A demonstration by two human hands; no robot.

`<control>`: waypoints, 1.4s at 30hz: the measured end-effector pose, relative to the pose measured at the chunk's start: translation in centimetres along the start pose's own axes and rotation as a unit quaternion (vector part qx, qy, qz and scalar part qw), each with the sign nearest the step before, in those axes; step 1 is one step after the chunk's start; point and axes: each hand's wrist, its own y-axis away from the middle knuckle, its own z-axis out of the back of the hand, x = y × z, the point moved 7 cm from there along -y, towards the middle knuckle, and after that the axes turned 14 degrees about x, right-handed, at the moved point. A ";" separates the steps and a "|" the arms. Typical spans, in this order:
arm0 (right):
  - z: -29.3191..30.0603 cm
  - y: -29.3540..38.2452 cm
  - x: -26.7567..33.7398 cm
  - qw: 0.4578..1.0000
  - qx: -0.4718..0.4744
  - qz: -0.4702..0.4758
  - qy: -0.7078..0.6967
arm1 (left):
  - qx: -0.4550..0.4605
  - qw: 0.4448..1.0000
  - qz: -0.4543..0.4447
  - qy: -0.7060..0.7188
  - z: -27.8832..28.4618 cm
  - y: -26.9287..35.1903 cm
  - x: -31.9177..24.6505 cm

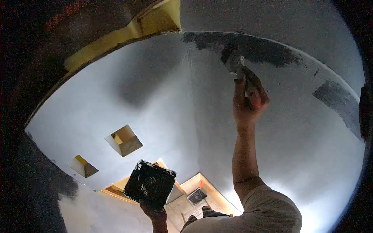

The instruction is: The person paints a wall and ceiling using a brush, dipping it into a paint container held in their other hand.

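Observation:
My right hand (251,97) is raised high and grips a paintbrush (235,65). Its bristles are at the wall (218,110), by the lower side of a dark, wet-looking paint band (262,51) that runs under the curved top edge. The brush is partly blurred in dim light. Low in the view, my left hand (154,214) holds a square black paint tub or tray (151,185). Pale smears mark its rim and inside, and some of my fingers are hidden by it.
A second dark patch (338,100) lies farther right along the edge. The left wall has two square openings (124,141). Yellowish trim (157,21) projects at the upper left. By my feet, a paint tray (197,196) with an orange-handled tool (201,184) sits on the tiled floor (177,205).

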 end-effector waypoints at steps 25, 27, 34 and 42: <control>15.1 33.7 1.1 0.656 -0.189 -0.635 -0.362 | 0.121 0.932 0.317 0.125 -1.6 -0.9 13.6; 16.6 35.5 -0.3 0.680 -0.214 -0.621 -0.325 | 0.138 0.925 0.335 0.114 -2.1 -0.6 16.0; 27.5 40.6 -2.9 0.656 -0.247 -0.635 -0.325 | 0.146 0.873 0.435 0.165 -5.3 8.5 22.3; 29.0 40.3 -3.6 0.784 -0.105 -0.545 -0.278 | 0.167 0.881 0.409 0.171 -2.2 10.8 26.1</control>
